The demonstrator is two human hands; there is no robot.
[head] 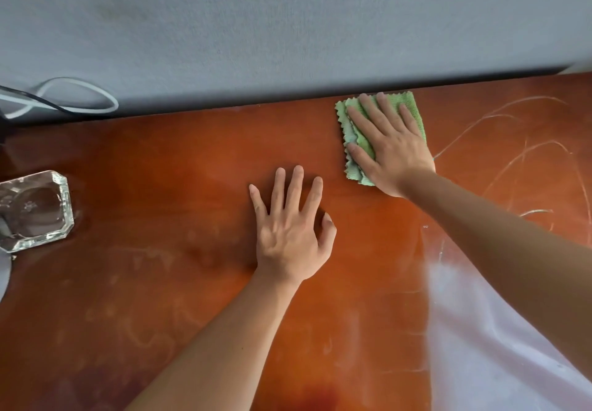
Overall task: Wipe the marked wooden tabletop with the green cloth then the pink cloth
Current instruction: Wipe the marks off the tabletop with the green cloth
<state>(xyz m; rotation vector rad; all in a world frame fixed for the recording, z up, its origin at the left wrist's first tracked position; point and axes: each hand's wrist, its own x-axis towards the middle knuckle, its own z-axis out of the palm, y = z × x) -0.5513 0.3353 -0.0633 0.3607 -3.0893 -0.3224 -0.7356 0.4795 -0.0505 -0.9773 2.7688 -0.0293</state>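
Observation:
The wooden tabletop (179, 186) is glossy orange-brown, with white chalk-like scribbles (512, 141) at its right side and faint smears near the front. A folded green cloth (352, 128) with zigzag edges lies near the table's far edge. My right hand (387, 151) presses flat on it, fingers spread and pointing toward the wall. My left hand (291, 231) rests flat on the bare wood near the middle, fingers apart, holding nothing. No pink cloth is in view.
A clear glass ashtray (35, 212) sits at the left edge. A grey wall (288, 26) runs along the table's far edge, with white and black cables (64, 100) at the upper left. A whitish hazy patch (480, 330) covers the lower right.

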